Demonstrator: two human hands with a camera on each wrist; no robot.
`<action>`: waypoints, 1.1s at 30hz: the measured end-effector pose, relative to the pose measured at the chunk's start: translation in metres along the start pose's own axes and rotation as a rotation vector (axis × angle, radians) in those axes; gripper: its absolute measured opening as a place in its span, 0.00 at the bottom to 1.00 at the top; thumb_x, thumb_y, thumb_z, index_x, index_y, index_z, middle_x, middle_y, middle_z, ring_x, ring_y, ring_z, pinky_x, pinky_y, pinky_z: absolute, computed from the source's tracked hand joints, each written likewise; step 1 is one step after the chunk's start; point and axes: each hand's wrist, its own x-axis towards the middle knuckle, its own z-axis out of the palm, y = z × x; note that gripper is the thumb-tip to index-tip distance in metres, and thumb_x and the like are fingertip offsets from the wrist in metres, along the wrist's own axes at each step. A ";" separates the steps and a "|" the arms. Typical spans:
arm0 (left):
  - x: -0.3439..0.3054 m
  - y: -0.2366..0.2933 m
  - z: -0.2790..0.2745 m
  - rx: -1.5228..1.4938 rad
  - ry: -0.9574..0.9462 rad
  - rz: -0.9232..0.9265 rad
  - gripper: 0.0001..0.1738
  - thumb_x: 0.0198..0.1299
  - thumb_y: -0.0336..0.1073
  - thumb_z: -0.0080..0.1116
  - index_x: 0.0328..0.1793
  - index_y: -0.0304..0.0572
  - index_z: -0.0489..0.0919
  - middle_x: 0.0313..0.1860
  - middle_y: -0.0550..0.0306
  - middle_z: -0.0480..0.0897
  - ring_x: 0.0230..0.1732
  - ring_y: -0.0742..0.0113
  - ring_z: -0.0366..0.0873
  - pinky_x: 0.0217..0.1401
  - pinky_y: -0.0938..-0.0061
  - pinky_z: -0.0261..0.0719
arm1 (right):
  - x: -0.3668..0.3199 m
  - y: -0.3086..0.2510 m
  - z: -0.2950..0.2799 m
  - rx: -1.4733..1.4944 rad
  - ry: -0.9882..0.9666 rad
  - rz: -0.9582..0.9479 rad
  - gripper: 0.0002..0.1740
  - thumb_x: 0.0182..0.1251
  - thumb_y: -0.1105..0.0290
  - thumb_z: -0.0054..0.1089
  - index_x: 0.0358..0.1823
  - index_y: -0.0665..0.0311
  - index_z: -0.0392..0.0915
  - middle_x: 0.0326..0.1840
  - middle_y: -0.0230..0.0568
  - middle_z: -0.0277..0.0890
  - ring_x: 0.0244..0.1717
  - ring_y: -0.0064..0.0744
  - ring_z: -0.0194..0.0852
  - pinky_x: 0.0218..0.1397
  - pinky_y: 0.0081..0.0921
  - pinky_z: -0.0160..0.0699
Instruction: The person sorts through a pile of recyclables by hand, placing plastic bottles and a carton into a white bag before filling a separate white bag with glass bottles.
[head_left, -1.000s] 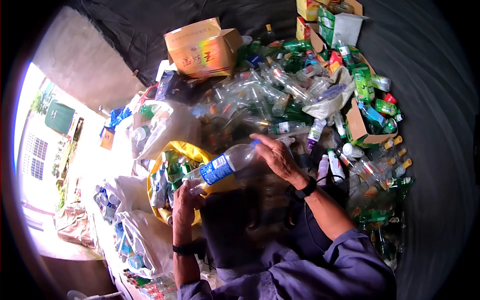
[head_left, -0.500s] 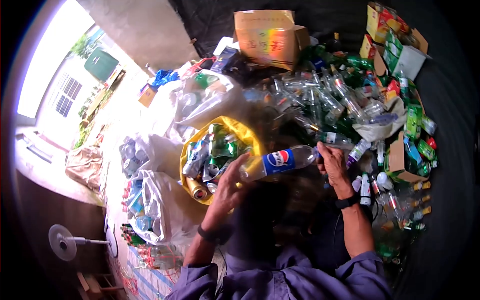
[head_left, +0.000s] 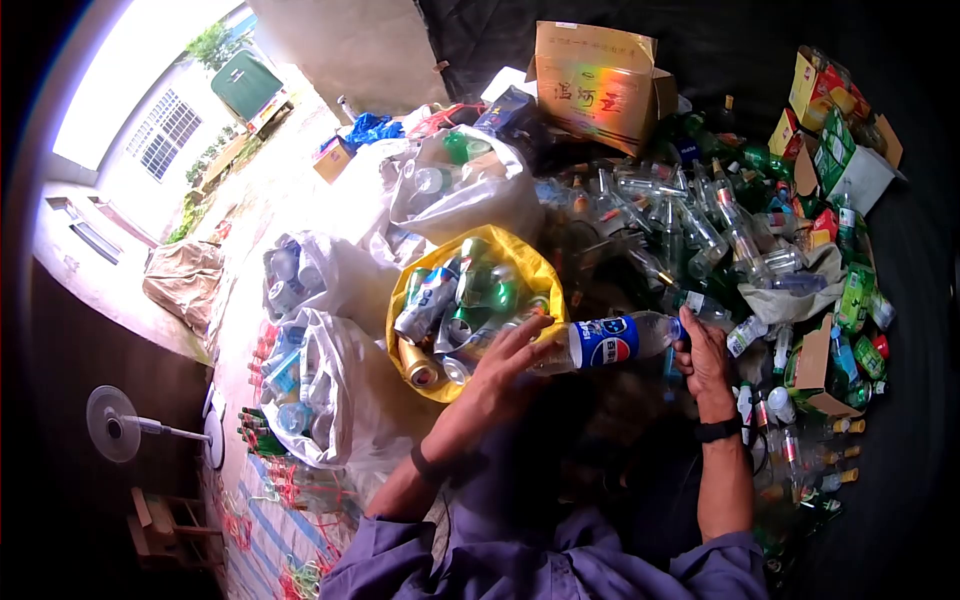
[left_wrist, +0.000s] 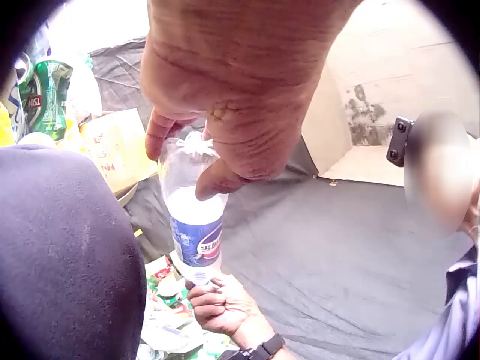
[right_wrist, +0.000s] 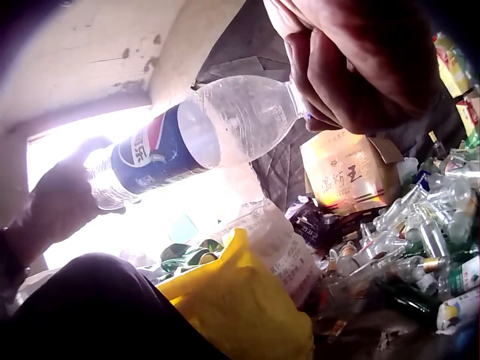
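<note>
A clear plastic Pepsi bottle (head_left: 610,342) with a blue label lies nearly level between both hands in the head view. My left hand (head_left: 498,378) holds its base end, thumb on one side and fingers on the other, as the left wrist view shows. At the neck, my right hand (head_left: 706,352) has its fingers curled around the blue cap, mostly covering it. No liquid shows in the bottle's clear upper part (right_wrist: 236,120) in the right wrist view. Just beyond the left hand stands a yellow bag (head_left: 548,280) filled with drink cans (head_left: 428,303).
White sacks (head_left: 345,375) of bottles and cans stand left of the yellow bag. A heap of glass bottles (head_left: 690,225) spreads ahead and right, with a cardboard box (head_left: 595,90) behind it. Further left are a fan (head_left: 112,424) and a wooden stool (head_left: 160,525).
The head view has swung left. The bottle has turned so its Pepsi logo faces differently; my right hand has gone from straighter fingers at the cap to curled ones around it.
</note>
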 end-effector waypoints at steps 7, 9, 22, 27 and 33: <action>-0.004 0.017 0.004 -0.519 0.127 -0.279 0.29 0.65 0.36 0.66 0.70 0.40 0.70 0.75 0.51 0.68 0.70 0.59 0.70 0.71 0.62 0.71 | -0.001 0.003 0.007 0.045 -0.029 -0.014 0.20 0.68 0.50 0.68 0.31 0.57 0.74 0.20 0.29 0.68 0.11 0.15 0.58 0.12 0.13 0.49; -0.004 0.006 0.009 -0.536 0.118 -0.321 0.31 0.66 0.38 0.66 0.72 0.38 0.68 0.75 0.52 0.68 0.69 0.63 0.69 0.70 0.64 0.72 | -0.004 0.001 0.011 0.065 -0.040 -0.048 0.20 0.69 0.51 0.67 0.31 0.59 0.74 0.20 0.30 0.68 0.12 0.15 0.58 0.12 0.13 0.50; 0.020 -0.041 -0.044 -0.330 0.373 -0.386 0.35 0.61 0.44 0.72 0.69 0.34 0.71 0.58 0.48 0.78 0.60 0.62 0.76 0.58 0.69 0.80 | -0.009 0.005 0.022 0.089 -0.196 -0.046 0.21 0.74 0.51 0.61 0.48 0.63 0.78 0.30 0.34 0.77 0.21 0.15 0.69 0.20 0.14 0.61; 0.072 -0.104 -0.114 0.139 0.607 -0.413 0.30 0.62 0.40 0.71 0.67 0.39 0.74 0.50 0.44 0.82 0.44 0.61 0.84 0.42 0.70 0.82 | -0.016 0.006 0.026 -0.019 -0.229 -0.030 0.21 0.75 0.53 0.60 0.49 0.67 0.80 0.30 0.34 0.78 0.21 0.15 0.68 0.21 0.14 0.62; 0.150 -0.196 -0.163 0.605 0.738 -0.393 0.35 0.55 0.44 0.74 0.65 0.35 0.75 0.56 0.36 0.81 0.56 0.43 0.80 0.59 0.56 0.77 | -0.035 0.002 0.030 -0.123 -0.312 -0.010 0.18 0.78 0.59 0.57 0.52 0.70 0.80 0.32 0.33 0.79 0.25 0.14 0.69 0.25 0.14 0.64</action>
